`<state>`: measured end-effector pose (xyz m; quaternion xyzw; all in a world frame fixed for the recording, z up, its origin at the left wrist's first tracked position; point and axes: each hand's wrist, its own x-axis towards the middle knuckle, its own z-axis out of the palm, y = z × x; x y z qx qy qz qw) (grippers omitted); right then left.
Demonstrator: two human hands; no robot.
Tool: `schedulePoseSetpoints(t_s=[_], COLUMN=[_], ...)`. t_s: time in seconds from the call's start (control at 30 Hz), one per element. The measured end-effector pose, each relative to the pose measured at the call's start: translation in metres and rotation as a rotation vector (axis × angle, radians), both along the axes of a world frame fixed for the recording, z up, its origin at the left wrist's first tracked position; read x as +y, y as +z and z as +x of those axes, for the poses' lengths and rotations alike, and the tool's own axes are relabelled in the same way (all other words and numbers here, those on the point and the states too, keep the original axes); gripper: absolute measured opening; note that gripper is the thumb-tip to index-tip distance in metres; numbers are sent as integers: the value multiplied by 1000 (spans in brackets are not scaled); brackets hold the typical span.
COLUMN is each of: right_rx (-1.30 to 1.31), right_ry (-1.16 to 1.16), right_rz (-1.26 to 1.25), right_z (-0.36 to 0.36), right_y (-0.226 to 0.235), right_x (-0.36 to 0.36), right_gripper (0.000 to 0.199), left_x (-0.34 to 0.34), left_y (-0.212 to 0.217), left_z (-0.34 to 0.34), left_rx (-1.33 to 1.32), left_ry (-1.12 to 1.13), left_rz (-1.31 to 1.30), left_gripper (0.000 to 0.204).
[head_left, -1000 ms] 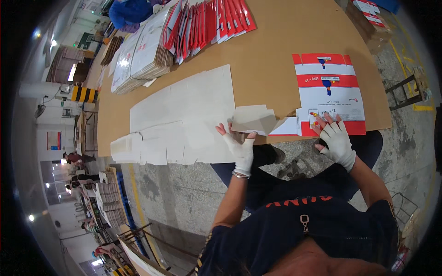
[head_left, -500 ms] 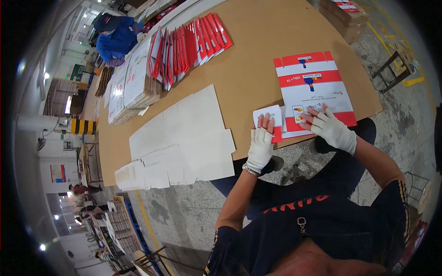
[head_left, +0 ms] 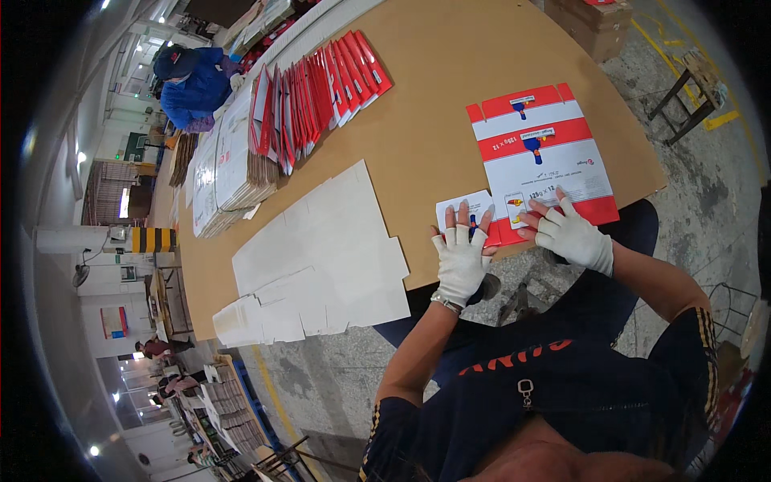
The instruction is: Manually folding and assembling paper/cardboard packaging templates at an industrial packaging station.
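Brown tbl (head_left: 434,96); L hand (head_left: 466,259) & R hand (head_left: 577,237) atop red/wht carton (head_left: 554,169); each grip apart

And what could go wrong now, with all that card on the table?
The left hand and right hand have bare fingertips by the edges of the printed card, so one might get nicked. The white sheets poke past the table's near edge, so a bump could knock them off. The red cards lean in a row, so they might slide over.
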<state>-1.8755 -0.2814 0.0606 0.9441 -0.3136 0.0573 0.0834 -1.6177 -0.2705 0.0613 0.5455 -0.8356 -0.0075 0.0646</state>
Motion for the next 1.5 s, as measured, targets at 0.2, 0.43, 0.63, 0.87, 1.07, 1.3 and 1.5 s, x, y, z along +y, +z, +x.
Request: schedulePoseSetpoints(t_s=[0.2,0.43,0.63,0.87,1.07,1.3,1.5], right_rx=[-76,-109,-107,-154,-1102,-1390,-993], right_ry=[55,124,128,112,-696,-1073,-631], right_rz=[26,41,64,122,1389,1016,763], right_z=[-2,-4,-8,3,0,-28,-79], right_y=[-6,-1,-2,25,19,11,12], right_x=[-1,-4,-6,-6,94,20,-224], right_gripper=[42,43,43,42,47,27,18], left_x=[-1,-6,-17,-82,-39,46,76], left_y=[4,5,5,9,-12,24,39], left_z=[2,8,7,-15,-37,-3,110], left_rx=[23,70,184,226,948,856,112], left_ry=[-21,-75,-104,190,312,69,548], left_rz=[19,86,111,121,59,259,87], left_gripper=[68,67,68,76,61,79,92])
